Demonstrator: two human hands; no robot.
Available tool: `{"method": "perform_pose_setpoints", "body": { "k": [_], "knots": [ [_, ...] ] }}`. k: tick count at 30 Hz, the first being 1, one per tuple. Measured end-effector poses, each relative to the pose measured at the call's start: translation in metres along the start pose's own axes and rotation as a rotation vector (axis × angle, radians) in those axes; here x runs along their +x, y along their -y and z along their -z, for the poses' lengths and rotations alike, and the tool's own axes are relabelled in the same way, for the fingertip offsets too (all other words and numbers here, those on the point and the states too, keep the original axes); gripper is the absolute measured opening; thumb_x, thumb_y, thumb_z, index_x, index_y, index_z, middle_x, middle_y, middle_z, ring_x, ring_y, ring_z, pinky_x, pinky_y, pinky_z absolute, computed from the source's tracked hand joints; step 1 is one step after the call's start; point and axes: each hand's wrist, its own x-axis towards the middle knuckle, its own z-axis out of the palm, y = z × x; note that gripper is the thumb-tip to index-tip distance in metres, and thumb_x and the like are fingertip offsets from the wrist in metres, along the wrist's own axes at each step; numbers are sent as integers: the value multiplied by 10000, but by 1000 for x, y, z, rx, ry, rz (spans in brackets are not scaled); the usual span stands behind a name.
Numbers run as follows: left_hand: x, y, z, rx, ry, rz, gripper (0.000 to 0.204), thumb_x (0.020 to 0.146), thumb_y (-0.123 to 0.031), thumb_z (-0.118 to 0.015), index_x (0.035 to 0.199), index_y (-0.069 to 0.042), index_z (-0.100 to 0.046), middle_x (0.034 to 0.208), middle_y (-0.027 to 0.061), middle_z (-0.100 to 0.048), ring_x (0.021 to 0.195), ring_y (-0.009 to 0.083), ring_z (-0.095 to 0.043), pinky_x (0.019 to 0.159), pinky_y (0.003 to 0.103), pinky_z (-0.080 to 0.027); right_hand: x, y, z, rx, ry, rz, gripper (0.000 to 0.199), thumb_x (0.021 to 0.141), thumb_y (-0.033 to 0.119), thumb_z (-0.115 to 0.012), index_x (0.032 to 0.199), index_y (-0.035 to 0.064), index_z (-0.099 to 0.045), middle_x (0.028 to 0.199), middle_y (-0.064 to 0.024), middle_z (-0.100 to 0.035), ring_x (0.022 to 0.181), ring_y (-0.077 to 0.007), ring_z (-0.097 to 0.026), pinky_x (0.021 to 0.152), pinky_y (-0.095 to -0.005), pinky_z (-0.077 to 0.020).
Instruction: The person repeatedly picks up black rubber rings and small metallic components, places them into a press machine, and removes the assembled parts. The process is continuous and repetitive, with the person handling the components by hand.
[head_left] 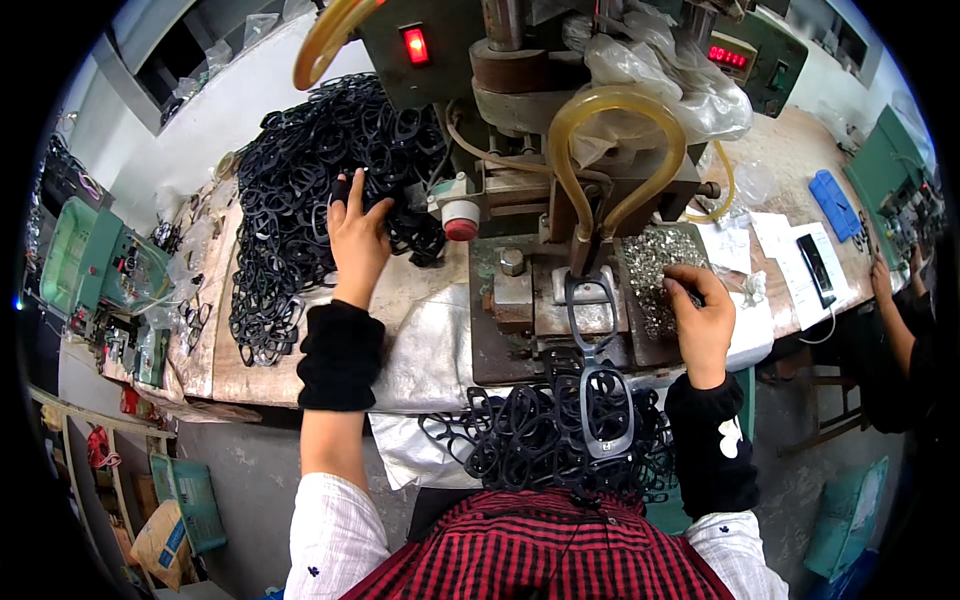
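My left hand (358, 240) reaches onto a big heap of black eyeglass frames (300, 170), its fingers apart and nothing visibly gripped. One of its fingers has a dark covering. My right hand (702, 320) is curled, thumb and forefinger close together, at the right edge of a tray of small shiny metal pieces (650, 270). Whatever it pinches is too small to make out. Between my hands, one eyeglass frame (607, 420) stands lengthwise at the press (540, 300), its upper end under the tool. More black eyeglass frames (510, 430) lie in front of me, by my lap.
A red push button (460, 220) sticks out left of the press head. Thick yellowish hoses (675, 130) loop over the work spot. Rightward on the bench lie papers, a phone (815, 268) and a blue tray (835, 205). Another person's arm (893, 315) is at the far right.
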Motion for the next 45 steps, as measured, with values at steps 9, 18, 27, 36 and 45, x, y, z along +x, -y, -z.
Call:
{"method": "perform_pose_setpoints", "body": {
  "k": [9,18,27,36,45],
  "knots": [
    [-25,-7,62,-201,199,-151,121,865,-32,-638,982,-17,-666,1162,125,-659,1154,348,-575,1097,462,-386,-22,41,25,62,53,68,124,817,-27,-683,936,-12,-709,912,-94,-697,864,-197,-635,828,-300,-472],
    [-43,-108,94,-1213,-19,795,358,1061,-467,-451,960,-124,-470,760,-32,-450,591,84,-396,505,230,-350,-4,84,-42,563,178,-57,414,798,-44,-730,1168,-43,-543,946,-58,-640,906,-126,-614,836,-243,-485],
    [57,-163,179,-1426,-314,239,456,1091,-454,-178,919,-85,-383,858,258,-660,690,297,-666,643,394,-578,-12,122,-41,819,211,-260,558,820,-40,-699,1326,-74,-464,1090,-147,-675,1046,-152,-614,933,-269,-470],
    [1,-234,194,-2233,1318,1194,492,1077,-510,-200,913,-116,-446,874,248,-700,657,334,-699,504,372,-547,-10,15,8,-660,24,275,282,796,158,-736,1053,45,-712,1225,-234,-609,1268,-433,-497,1060,-495,-411],
    [-4,-250,177,-2216,1108,1242,483,1076,-517,-291,989,-74,-464,984,239,-703,783,299,-718,580,338,-561,-1,-25,11,-436,-77,254,139,753,80,-744,881,51,-699,1168,-200,-620,1165,-408,-550,976,-466,-446]
  ]
}}
